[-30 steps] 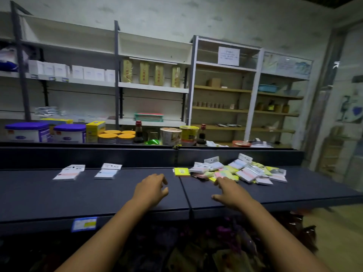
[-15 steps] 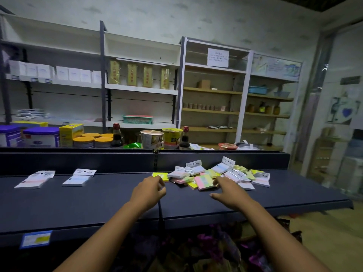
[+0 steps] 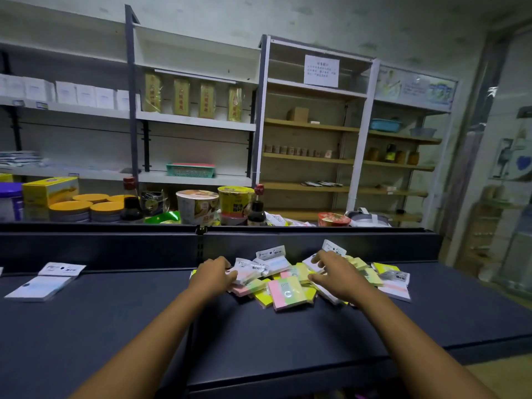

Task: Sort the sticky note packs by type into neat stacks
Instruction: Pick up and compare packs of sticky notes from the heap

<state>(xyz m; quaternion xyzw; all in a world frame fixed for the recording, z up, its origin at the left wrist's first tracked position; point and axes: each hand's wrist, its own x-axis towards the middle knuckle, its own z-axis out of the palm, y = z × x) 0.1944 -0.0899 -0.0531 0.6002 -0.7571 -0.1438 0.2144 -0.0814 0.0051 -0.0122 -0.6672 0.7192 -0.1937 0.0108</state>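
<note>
A jumbled pile of sticky note packs [image 3: 288,289] lies on the dark shelf [image 3: 259,335], mixing yellow, pink-green and white-header packs. My left hand [image 3: 214,273] rests on the pile's left edge, its fingers touching white-header packs; whether it grips one is unclear. My right hand [image 3: 334,273] is spread over the pile's right side, fingers apart on the packs. A yellow pack is partly hidden under my left hand. Far left on the shelf lies a sorted stack of white-header packs [image 3: 43,283].
A low dark back wall [image 3: 115,249] bounds the shelf behind the pile. Behind it stand noodle cups [image 3: 197,207], bottles, tins and boxes. Wall shelving fills the background. The shelf's front edge runs near my forearms; floor shows at the right.
Both hands have reached forward onto the pile, left onto its left edge, right onto its right side. My view has swung right, so the sorted stacks slid to the left edge.
</note>
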